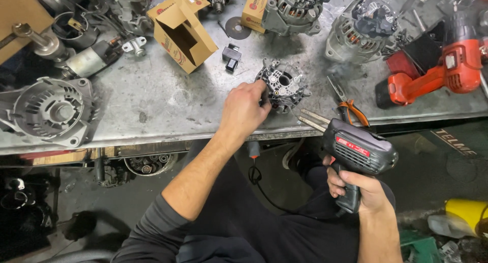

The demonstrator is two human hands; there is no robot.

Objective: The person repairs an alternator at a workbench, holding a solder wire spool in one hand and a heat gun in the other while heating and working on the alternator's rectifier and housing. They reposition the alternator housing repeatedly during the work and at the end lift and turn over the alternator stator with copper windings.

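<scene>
Head view: scratched grey metal workbench [168, 97], cluttered dim workshop.

The widest bare stretch of the desk [152, 97] lies between the open cardboard box [182, 33] and the grey alternator housing [53, 110] at the left edge, and a hand could come in there from the near side without meeting anything. Around the round rectifier plate [282, 84] the room is tighter: a small black block [231, 57] stands just behind it, pliers with orange handles [351, 108] lie to its right, and two alternators [325, 19] crowd the back. The red power tool [437, 72] closes off the right end of the desk.
</scene>
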